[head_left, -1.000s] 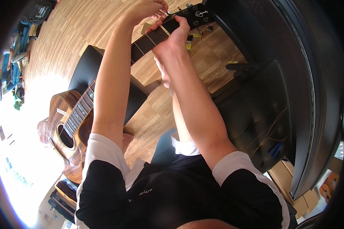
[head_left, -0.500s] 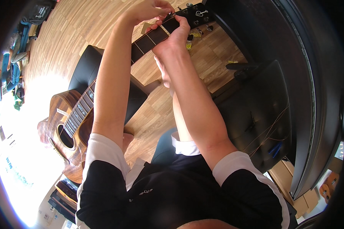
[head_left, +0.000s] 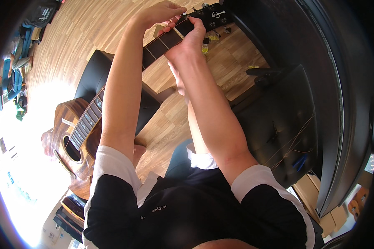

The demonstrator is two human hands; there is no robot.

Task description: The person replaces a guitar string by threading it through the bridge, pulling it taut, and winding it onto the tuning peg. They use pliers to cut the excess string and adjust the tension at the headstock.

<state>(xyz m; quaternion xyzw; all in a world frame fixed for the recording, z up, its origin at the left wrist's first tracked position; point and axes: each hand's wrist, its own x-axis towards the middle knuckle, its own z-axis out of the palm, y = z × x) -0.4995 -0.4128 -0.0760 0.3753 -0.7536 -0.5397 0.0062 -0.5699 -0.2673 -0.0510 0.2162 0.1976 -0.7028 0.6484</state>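
An acoustic guitar [head_left: 85, 155] with a glossy brown body lies across a black padded seat, its neck [head_left: 158, 47] slanting up to a black headstock [head_left: 214, 16]. Near the nut, my left hand [head_left: 164, 14] is bent over with its fingers pinched together beside the tuning posts. Whatever sits between those fingertips is too small to make out. My right hand [head_left: 191, 37] grips the neck just below the headstock, thumb on its face by a post and other fingers mostly hidden. A thin string runs by the thumb. My left forearm covers part of the neck.
On a black cushioned chair [head_left: 274, 124] at right lie loose coiled strings [head_left: 293, 143] and a blue-handled tool [head_left: 299, 162]. Small yellow scraps [head_left: 205, 49] lie on the wooden floor [head_left: 230, 62]. A large black piece of furniture [head_left: 320, 54] curves along the right side.
My left fingers have shifted slightly near the posts, the index finger straightening out a little. My right hand and the guitar stay almost still.
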